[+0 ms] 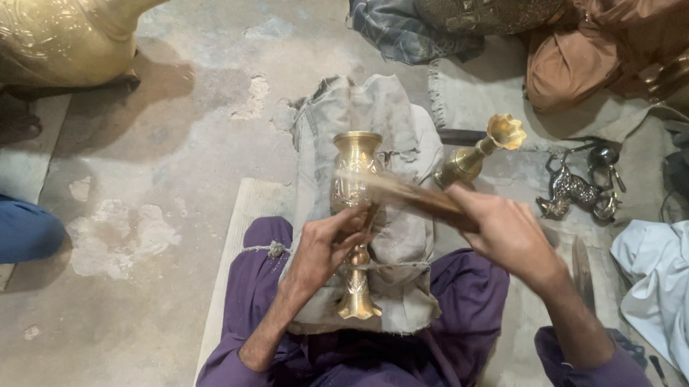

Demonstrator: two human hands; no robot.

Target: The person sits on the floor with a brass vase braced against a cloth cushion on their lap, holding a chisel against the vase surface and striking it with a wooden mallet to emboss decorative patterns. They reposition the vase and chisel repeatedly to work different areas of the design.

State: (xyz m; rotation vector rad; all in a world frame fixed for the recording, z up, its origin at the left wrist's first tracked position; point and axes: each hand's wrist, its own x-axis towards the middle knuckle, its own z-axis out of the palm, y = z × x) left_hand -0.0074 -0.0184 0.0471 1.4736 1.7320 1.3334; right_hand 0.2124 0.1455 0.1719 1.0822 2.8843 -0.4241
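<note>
Your left hand (327, 245) is clenched round the narrow waist of the brass vase (357, 216), fingers wrapped just above the foot. The vase lies on the grey cloth pad (392, 128) over your lap, mouth pointing away from you, foot toward your belly. Your right hand (504, 232) is closed on a wooden stick (407, 194), blurred w/ motion, its far end across the vase body; can't tell if it's touching the metal.

Handling, as a guess: the vase looks like solid brass, so stiff, fairly heavy for its size, smooth and a bit slippery. The waist is the natural hold since the body flares on both sides of it and stops a slide. The embossed belly likely dents or scratches, so keep it on the cloth, not the concrete floor (161, 148). The stick looks light and rigid.

Count:
- 1 vase in hand.
- 1 stick.
- 1 small brass piece w/ a flower-shaped top (484, 151), just beside the pad on your right.
- 1 big brass pot (45, 36), top left, well apart.
- 1 dark engraved vessel (491, 1) at top, near another person's brown clothes (588, 47).
- Silvery animal figurines (576, 185) on your right, approx 2; hard to separate.
- 1 white cloth (675, 286), far right.
- 1 blue sleeve or trouser leg (8, 227), left edge, someone else's.
</note>
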